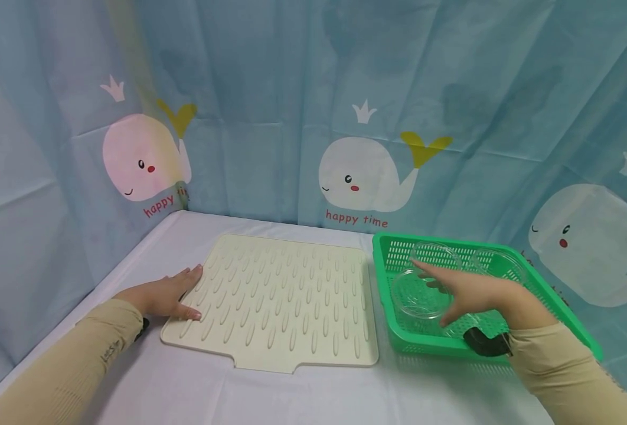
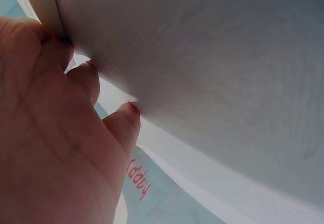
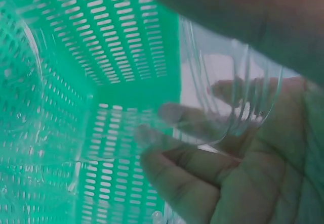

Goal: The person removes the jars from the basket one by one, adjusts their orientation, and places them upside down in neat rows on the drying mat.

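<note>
My left hand (image 1: 172, 293) lies flat on the left edge of a cream ridged drying mat (image 1: 287, 298), fingers spread and thumb on the near part. From below, the left wrist view shows its palm and fingertips (image 2: 132, 110) against the pale surface. My right hand (image 1: 470, 292) is over a green slotted plastic basket (image 1: 420, 342), index finger and thumb spread apart across the rim of a clear round bowl (image 1: 406, 295). In the right wrist view, curved clear walls (image 3: 248, 95) show between palm and thumb, and some fingers appear through them.
More clear bowls (image 1: 496, 262) lie in the basket's far and right parts. A white cloth (image 1: 313, 395) covers the table. Close behind hangs a blue curtain (image 1: 260, 171) with whale prints, which also runs along the left side.
</note>
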Available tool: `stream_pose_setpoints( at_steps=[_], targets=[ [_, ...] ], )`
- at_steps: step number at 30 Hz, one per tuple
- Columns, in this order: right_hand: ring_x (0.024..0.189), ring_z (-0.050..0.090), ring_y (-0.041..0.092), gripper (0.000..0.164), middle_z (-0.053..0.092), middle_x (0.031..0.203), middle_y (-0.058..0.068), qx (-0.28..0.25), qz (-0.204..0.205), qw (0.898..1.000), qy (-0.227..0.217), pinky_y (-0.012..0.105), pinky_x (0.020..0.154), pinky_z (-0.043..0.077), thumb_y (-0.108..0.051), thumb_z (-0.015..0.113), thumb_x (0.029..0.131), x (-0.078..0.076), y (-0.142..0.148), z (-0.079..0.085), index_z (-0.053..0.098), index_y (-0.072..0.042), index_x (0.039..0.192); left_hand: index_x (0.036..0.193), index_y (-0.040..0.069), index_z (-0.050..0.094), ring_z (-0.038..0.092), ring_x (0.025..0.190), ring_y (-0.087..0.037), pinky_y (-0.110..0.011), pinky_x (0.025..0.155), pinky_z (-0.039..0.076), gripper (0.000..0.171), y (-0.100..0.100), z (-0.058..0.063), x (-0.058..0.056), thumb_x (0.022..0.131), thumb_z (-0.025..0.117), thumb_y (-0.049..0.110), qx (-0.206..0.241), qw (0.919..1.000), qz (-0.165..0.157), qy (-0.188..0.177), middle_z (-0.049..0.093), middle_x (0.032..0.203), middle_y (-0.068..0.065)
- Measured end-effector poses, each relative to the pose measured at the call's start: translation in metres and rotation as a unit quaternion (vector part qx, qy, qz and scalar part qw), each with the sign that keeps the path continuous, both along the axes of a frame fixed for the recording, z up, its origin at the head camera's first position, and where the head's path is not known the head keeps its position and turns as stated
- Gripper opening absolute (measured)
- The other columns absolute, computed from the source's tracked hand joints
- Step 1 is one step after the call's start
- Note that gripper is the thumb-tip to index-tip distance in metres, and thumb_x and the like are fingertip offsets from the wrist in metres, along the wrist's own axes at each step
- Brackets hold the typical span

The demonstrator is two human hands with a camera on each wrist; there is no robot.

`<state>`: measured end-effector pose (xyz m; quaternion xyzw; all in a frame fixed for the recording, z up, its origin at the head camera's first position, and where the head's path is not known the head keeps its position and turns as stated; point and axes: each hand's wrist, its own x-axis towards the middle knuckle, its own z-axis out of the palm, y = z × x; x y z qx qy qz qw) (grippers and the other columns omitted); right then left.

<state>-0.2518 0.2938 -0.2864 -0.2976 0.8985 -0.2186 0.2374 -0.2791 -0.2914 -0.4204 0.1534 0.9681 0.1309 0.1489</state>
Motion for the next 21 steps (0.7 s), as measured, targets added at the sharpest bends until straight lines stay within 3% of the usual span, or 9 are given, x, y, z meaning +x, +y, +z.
stream_pose_setpoints(
  at_steps=[3, 7, 15, 21],
  targets=[
    [0.127, 0.031, 0.046, 0.107, 0.024, 0.145, 0.023, -0.006, 0.0, 1.0, 0.017, 0.049, 0.097, 0.038, -0.024, 0.08, 0.069, -0.002, 0.003, 0.001, 0.008, -0.005, 0.146, 0.144, -0.006, 0.005, 0.009, 0.134, -0.046, -0.062, 0.104, 0.011, 0.125, -0.001, -0.002, -0.001, 0.062, 0.062, 0.07, 0.001, 1.0, 0.0, 0.001, 0.01, 0.147, -0.03],
    [0.127, 0.033, 0.043, 0.103, 0.031, 0.142, 0.022, -0.017, -0.007, 0.999, 0.026, 0.05, 0.098, 0.037, -0.035, 0.079, 0.069, -0.003, 0.007, 0.0, 0.017, -0.002, 0.143, 0.144, -0.006, 0.005, 0.009, 0.134, -0.046, -0.062, 0.104, 0.01, 0.126, -0.001, -0.002, -0.001, 0.062, 0.062, 0.07, 0.001, 1.0, 0.001, 0.001, 0.01, 0.147, -0.031],
    [0.129, 0.031, 0.043, 0.098, 0.028, 0.143, 0.024, -0.068, -0.006, 0.997, 0.024, 0.049, 0.099, 0.035, -0.033, 0.076, 0.073, -0.008, 0.011, -0.002, 0.016, 0.001, 0.142, 0.144, -0.005, 0.004, 0.007, 0.134, -0.046, -0.061, 0.105, 0.009, 0.127, 0.004, 0.003, 0.002, 0.06, 0.063, 0.07, 0.001, 0.9999, 0.014, -0.01, 0.009, 0.147, -0.029],
    [0.132, 0.024, 0.041, 0.096, 0.025, 0.145, 0.022, -0.094, 0.006, 0.995, 0.035, 0.018, 0.099, 0.036, -0.029, 0.075, 0.074, -0.01, 0.012, 0.0, 0.016, 0.0, 0.144, 0.144, -0.005, 0.003, 0.006, 0.135, -0.045, -0.061, 0.106, 0.008, 0.128, 0.003, 0.001, 0.0, 0.06, 0.063, 0.071, -0.001, 0.9998, 0.017, -0.013, 0.008, 0.148, -0.028]
  ],
)
